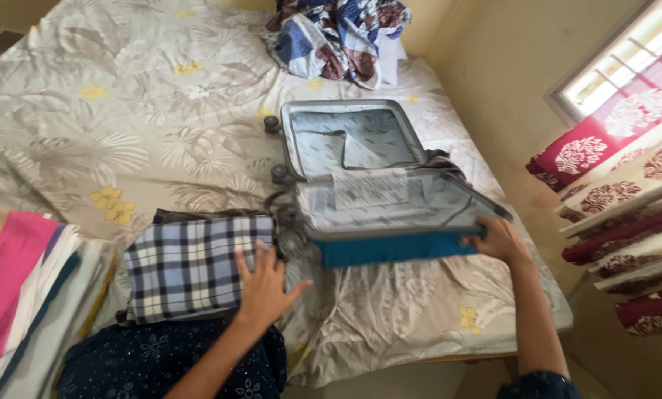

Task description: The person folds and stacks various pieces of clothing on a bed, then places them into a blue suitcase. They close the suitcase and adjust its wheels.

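An open suitcase (375, 185) lies on the bed (124, 125), its teal shell showing along the near edge and its grey patterned lining facing up. The lid half nearest the person is raised partway, tilted up off the mattress rather than lying flat. The right hand (497, 240) reaches in from the lower right with the arm stretched almost straight, and its fingers curl over the right end of that teal edge, gripping it (the thumb is hidden behind the rim).

The left hand (263, 284) rests palm down with fingers spread on the right edge of a folded blue-and-white checked cloth (187, 266), which lies on the bed just left of the suitcase. This hand grips nothing; it lies flat and loose, thumb pointing toward the suitcase, the forearm coming up from the bottom of the view.

The checked cloth sits on top of a darker folded piece, and a dark blue dotted garment (146, 366) lies just in front of it. A stack of folded clothes (21, 295), pink on top, stands at the left edge. A crumpled patterned blanket (335, 37) sits at the head of the bed, and red flowered curtains (619, 192) hang at the window on the right.
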